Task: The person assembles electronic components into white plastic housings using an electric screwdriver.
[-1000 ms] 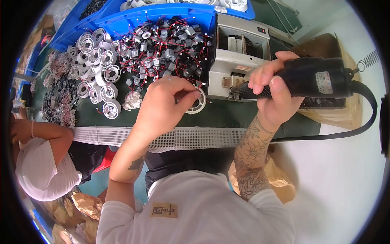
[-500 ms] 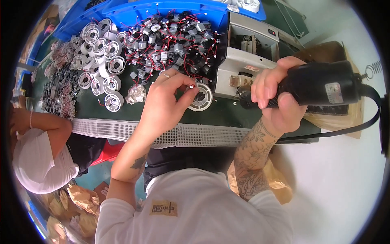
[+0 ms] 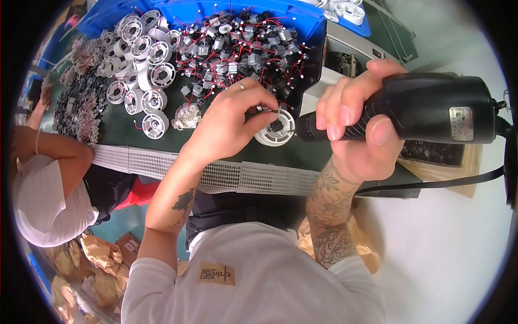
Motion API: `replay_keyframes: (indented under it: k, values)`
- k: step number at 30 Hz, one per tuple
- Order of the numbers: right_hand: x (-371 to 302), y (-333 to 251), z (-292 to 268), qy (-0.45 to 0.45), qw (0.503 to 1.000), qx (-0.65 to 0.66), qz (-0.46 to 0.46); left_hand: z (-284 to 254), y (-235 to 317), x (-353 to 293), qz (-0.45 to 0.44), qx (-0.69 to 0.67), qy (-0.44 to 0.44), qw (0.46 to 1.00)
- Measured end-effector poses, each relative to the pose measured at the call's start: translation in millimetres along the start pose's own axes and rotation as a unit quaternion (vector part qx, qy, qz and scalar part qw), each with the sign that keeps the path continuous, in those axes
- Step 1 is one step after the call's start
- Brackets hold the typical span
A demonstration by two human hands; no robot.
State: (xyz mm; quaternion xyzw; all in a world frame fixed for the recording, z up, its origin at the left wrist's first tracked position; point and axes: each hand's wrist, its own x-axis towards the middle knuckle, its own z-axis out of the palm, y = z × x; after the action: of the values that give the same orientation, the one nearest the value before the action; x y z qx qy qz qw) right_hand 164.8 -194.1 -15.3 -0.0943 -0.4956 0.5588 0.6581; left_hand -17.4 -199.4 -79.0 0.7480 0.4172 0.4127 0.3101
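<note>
A white round plastic housing (image 3: 272,141) with a dark centre lies on the green bench in front of me. My left hand (image 3: 224,124) is over its left edge, thumb and forefinger pinched together around something small and dark that I cannot make out. In my right hand (image 3: 359,124) is a black electric screwdriver (image 3: 440,108), held roughly level with its nose pointing left. The nose end is beside the housing's right rim; whether the bit touches it, I cannot tell. A black cable leaves the screwdriver's rear.
Small grey motors (image 3: 237,54) with red wires are heaped before a blue bin (image 3: 183,9). More white housings (image 3: 154,125) stand at left, near a crumpled silvery lump (image 3: 186,116) and piled wired parts (image 3: 78,116). A grey metal machine (image 3: 348,46) stands right; a co-worker's arm (image 3: 65,156) is at far left.
The screwdriver has come left, its nose now close to the housing. My left hand is still pinched at the housing's left side. The whole view has shifted slightly.
</note>
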Motion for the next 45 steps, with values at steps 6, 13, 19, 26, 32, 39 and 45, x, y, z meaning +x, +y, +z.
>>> replay_keyframes:
  k: [6, 13, 19, 26, 32, 39, 45]
  values:
    - [0.3, 4.8, -7.0, -0.07, 0.987, -0.144, 0.006, 10.6, 2.6, -7.0, -0.142, -0.026, -0.012, 0.989]
    - [1.2, 12.2, -9.6, -0.086, 0.981, -0.172, 0.0, 13.2, -4.3, -8.1, -0.122, -0.022, -0.007, 0.992]
    - [0.1, 16.4, -8.7, -0.116, 0.972, -0.205, 0.004, 12.9, -1.1, -9.9, -0.137, -0.031, -0.01, 0.99]
    - [-1.3, 21.6, -7.9, -0.119, 0.971, -0.207, -0.002, 20.2, -2.3, -14.7, -0.133, -0.062, 0.026, 0.989]
    - [0.3, 18.5, -4.2, -0.102, 0.991, -0.083, -0.004, 36.5, -17.8, -27.1, 0.039, 0.04, 0.195, 0.979]
    - [-13.1, -18.0, -40.0, -0.014, 0.998, -0.045, -0.035, -43.4, -10.6, -27.1, -0.055, -0.014, 0.257, 0.965]
    - [-17.1, -0.8, -34.1, -0.002, 1.0, -0.002, 0.025, -195.4, -70.7, 31.1, -0.124, 0.387, 0.346, 0.845]
